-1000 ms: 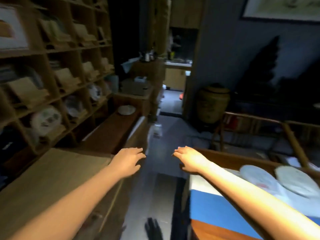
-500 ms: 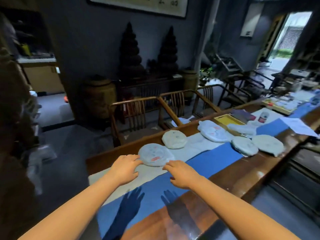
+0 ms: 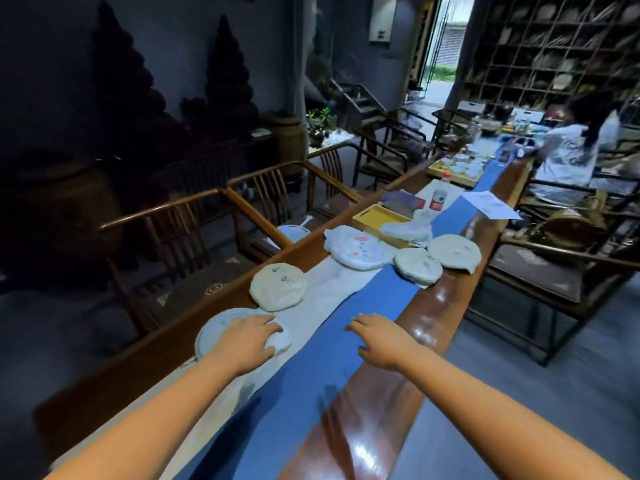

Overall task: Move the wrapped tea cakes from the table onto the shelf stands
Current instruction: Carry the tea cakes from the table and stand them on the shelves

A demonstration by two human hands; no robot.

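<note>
Several round tea cakes in white paper lie on the long wooden table point(image 3: 436, 306). My left hand point(image 3: 247, 336) rests flat on top of the nearest tea cake point(image 3: 213, 334), fingers spread over it. A second cake point(image 3: 278, 287) lies just beyond it. Three more sit farther along: a large wrapped cake point(image 3: 358, 252), a small cake point(image 3: 417, 265) and a far cake point(image 3: 454, 251). My right hand point(image 3: 379, 336) hovers open over the blue runner point(image 3: 311, 393), holding nothing. No shelf stand is within reach in this view.
Wooden armchairs point(image 3: 194, 237) line the table's left side, and another chair point(image 3: 554, 271) stands on the right. A yellow tray point(image 3: 375, 216), a bottle point(image 3: 440, 197) and a paper sheet point(image 3: 490, 204) lie farther down. A person point(image 3: 568, 150) sits at the far end before wall shelves point(image 3: 554, 39).
My view swung from the shelves to the table. My left hand moved onto the nearest tea cake; my right hand moved off to its right over the blue runner.
</note>
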